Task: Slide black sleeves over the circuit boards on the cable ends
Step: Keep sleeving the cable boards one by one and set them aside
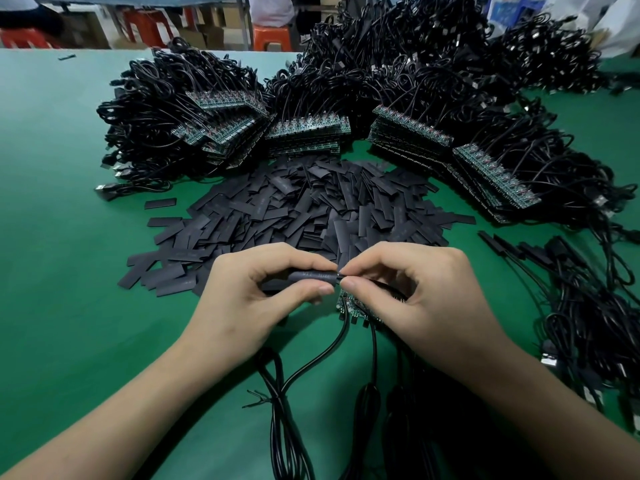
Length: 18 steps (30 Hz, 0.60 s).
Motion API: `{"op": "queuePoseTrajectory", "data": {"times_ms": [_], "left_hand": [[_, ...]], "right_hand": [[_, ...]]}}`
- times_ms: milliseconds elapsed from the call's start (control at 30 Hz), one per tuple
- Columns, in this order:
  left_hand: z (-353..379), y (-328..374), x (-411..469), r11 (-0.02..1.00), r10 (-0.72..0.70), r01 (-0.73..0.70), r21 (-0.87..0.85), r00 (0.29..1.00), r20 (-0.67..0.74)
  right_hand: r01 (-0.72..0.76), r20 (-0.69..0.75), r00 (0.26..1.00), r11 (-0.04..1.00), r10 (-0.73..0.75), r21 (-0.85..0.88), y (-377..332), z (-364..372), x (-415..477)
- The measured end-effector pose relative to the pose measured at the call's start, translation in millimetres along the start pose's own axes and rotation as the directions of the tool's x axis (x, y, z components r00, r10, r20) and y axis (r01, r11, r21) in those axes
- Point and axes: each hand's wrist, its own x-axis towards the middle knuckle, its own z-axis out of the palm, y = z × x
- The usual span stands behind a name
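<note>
Black sleeve (313, 274) pinched in my left hand (256, 296) just before the sleeve pile (294, 209), my right hand (426, 292) pinching a cable end (341, 273) at its mouth — a skewed circuit board could catch the rim and buckle it.

Orange stool (272, 36) beyond the green table (52, 202)

Even overhead light, soft shadows, wide-angle bending and blur at edges.
</note>
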Motion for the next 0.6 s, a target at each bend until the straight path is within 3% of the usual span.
{"op": "queuePoseTrajectory", "data": {"times_ms": [433, 600], "left_hand": [[2.7, -1.6, 0.1, 0.997, -0.058, 0.06, -0.053, 0.997, 0.046], [2.1, -0.9, 0.6, 0.997, -0.078, 0.079, 0.003, 0.989, -0.123]], "right_hand": [[-0.085, -0.003, 0.996, 0.996, 0.085, 0.026, -1.3, 3.0, -1.9], [-0.213, 0.061, 0.977, 0.947, 0.204, 0.241, -1.8, 4.0, -0.1]]}}
